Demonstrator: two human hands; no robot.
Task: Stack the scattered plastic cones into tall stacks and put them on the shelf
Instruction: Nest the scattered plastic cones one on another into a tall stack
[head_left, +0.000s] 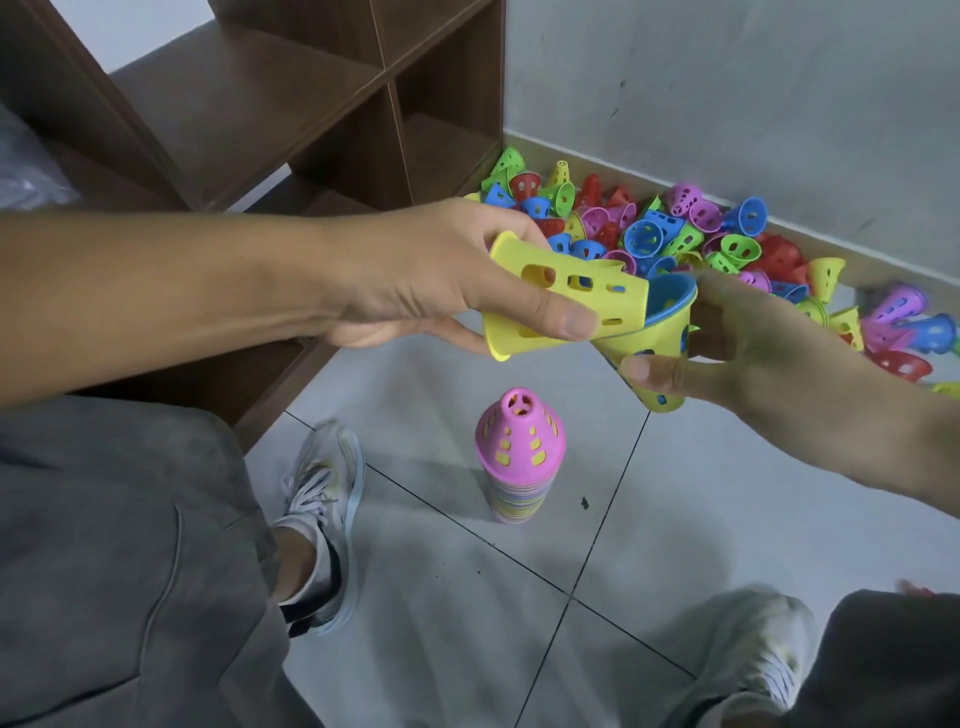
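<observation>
My left hand (431, 275) grips a yellow perforated cone (566, 299) lying sideways, its narrow end pointing right. My right hand (753, 343) holds a second yellow cone (660, 358) with a blue cone (670, 296) nested inside it, wide mouth facing the first cone. The first cone's tip meets that mouth. Below the hands a tall stack of cones (519, 457) topped by a pink one stands on the floor tiles. A big heap of loose cones (675, 234) in several colours lies along the wall.
A dark brown wooden shelf unit (311, 104) with open compartments stands at the upper left, beside the heap. My two shoes (322, 519) (748, 660) and grey trouser legs flank the stack. A grey wall (727, 93) runs behind the heap.
</observation>
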